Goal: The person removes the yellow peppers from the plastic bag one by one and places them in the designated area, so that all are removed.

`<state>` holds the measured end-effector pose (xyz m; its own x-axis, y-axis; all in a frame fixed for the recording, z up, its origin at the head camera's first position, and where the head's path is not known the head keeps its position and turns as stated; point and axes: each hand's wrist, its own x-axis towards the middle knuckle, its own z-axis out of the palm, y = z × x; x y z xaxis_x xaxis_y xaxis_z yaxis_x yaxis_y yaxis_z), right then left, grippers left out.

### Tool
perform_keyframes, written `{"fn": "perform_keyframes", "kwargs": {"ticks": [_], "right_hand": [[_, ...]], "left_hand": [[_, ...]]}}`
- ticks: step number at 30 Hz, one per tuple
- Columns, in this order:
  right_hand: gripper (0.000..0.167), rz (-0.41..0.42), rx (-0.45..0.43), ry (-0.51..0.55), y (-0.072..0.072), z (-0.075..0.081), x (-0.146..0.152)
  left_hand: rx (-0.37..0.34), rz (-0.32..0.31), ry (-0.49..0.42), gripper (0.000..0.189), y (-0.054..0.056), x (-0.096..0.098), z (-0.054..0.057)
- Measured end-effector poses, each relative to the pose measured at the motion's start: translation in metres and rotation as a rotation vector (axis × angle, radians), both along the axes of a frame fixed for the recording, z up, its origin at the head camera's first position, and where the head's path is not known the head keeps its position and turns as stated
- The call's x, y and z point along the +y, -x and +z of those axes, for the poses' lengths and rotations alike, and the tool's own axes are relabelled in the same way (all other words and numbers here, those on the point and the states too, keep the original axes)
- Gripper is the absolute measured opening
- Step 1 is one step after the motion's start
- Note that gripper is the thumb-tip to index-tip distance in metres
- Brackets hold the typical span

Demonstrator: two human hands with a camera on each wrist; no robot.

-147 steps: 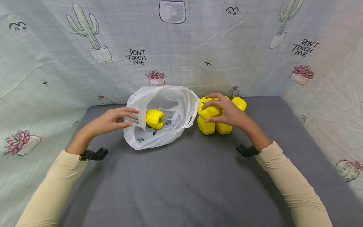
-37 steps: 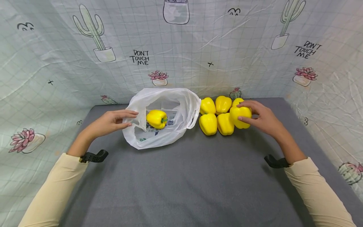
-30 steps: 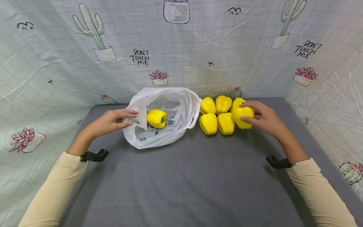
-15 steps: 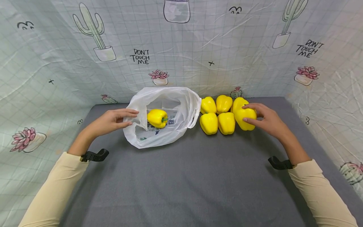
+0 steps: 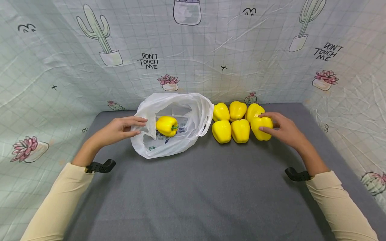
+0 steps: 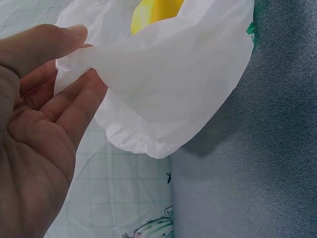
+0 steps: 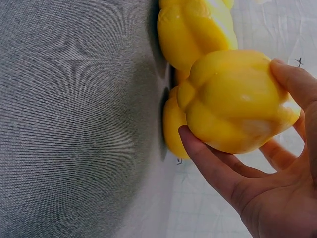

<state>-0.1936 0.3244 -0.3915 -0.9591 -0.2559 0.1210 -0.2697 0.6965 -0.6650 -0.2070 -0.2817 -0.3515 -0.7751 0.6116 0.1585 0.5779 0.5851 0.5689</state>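
Note:
In the head view my left hand [image 5: 119, 129] is at the left rim of a white plastic bag [image 5: 169, 152]. The left wrist view shows its thumb and fingers pinching the bag's edge [image 6: 148, 84]. Inside the bag lies one yellow bell pepper [image 5: 167, 126] with a green stem. My right hand [image 5: 283, 129] grips another yellow bell pepper [image 5: 261, 128], thumb on one side and fingers on the other. In the right wrist view this gripped pepper [image 7: 237, 101] appears slightly above the grey cloth, and it partly covers the peppers behind it.
Several more yellow peppers stand in two rows right of the bag, including a front one [image 5: 240, 131] and a back one [image 5: 254, 111] behind the gripped pepper. A grey cloth [image 5: 187, 194] covers the table. A cactus-print curtain [image 5: 193, 50] encloses the back and sides.
My right hand has moved right from the pepper cluster by the bag, bringing its pepper to the right end of the front row and lowering it slightly. The left hand stays at the bag.

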Motion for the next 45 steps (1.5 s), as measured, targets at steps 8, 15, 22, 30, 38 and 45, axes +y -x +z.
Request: {"fn": "perform_keyframes", "kwargs": {"ticks": [8,15,22,30,38,45], "right_hand": [[0.057,-0.011,-0.05,-0.049,-0.002,0.0,0.001],[0.058,-0.009,-0.075,-0.052,-0.003,-0.002,0.002],[0.061,0.012,-0.119,-0.052,-0.001,-0.005,0.004],[0.062,0.009,-0.154,-0.025,0.003,-0.01,0.006],[0.063,0.015,-0.138,-0.055,0.011,-0.007,0.005],[0.065,0.016,-0.148,-0.07,0.019,-0.007,0.002]], "left_hand": [[-0.001,-0.006,-0.007,0.036,-0.001,-0.001,0.0],[-0.016,0.005,0.008,0.035,0.0,0.0,0.0],[-0.029,0.008,0.003,0.035,0.0,0.0,0.001],[-0.028,0.009,0.006,0.035,0.0,0.001,0.002],[-0.042,0.014,-0.005,0.035,0.0,0.001,0.004],[-0.038,0.004,-0.002,0.037,0.0,0.001,0.004]]}}
